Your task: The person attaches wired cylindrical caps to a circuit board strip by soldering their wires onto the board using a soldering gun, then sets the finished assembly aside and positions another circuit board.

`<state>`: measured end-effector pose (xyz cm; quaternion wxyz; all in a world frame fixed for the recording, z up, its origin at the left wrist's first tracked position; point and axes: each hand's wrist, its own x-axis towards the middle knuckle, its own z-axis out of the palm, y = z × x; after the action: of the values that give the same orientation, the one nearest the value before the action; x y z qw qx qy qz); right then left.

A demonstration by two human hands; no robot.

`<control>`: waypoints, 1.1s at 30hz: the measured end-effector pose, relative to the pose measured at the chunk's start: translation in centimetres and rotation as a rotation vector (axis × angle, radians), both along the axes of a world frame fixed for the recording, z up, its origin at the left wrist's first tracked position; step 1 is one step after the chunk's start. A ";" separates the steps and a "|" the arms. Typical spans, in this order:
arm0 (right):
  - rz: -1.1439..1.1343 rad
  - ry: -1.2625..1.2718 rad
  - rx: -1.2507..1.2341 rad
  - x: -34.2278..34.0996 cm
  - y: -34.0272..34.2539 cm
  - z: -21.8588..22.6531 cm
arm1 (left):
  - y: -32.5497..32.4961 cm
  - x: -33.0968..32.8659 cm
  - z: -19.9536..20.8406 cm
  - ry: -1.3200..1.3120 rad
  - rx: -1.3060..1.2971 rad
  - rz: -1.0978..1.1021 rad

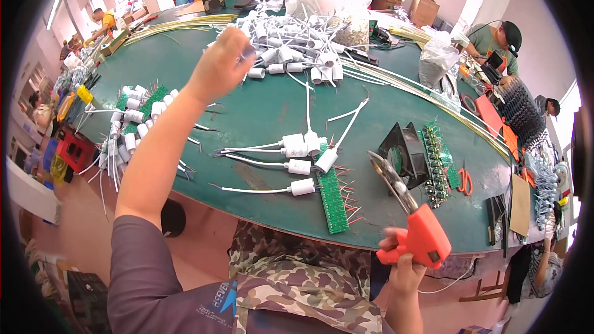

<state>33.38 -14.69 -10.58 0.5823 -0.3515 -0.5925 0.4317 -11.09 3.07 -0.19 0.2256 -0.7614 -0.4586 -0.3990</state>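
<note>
The left hand (224, 62) curls by the white cylinders (284, 54), upper centre, apparently picking one; whether it holds anything is unclear. Lower right, the right hand (405, 272) grips a red gun-shaped tool (427, 239). Next likely calls for aligning a cylinder with the green board (335, 205), lower centre.

Red-orange soldering gun (426, 240), bright green circuit board (335, 207), white cylinders (302, 187), black fan (416, 170), dark green table (260, 117), brown-and-tan camouflage cloth (303, 294)

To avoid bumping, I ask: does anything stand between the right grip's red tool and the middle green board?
Only thin wires visibly do, sticking out from the right edge of the board toward the red tool in the right grip. The fan is behind the tool, not between.
</note>
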 end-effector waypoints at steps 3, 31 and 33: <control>0.114 0.116 -0.196 0.7 0.2 -0.5 | -3.6 5.6 0.0 0.015 -0.122 -0.250; 0.130 -0.078 0.126 -3.8 2.4 1.8 | -14.7 20.1 -7.2 -1.165 -1.287 -1.081; 0.184 0.019 0.003 -3.8 2.3 1.9 | -14.7 19.9 -7.2 -1.099 -1.401 -1.069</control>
<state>29.62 -12.43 -8.69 0.5460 -0.2907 -0.6174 0.4860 8.83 -11.63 -7.38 -0.7140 -0.5391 -0.2300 -0.3830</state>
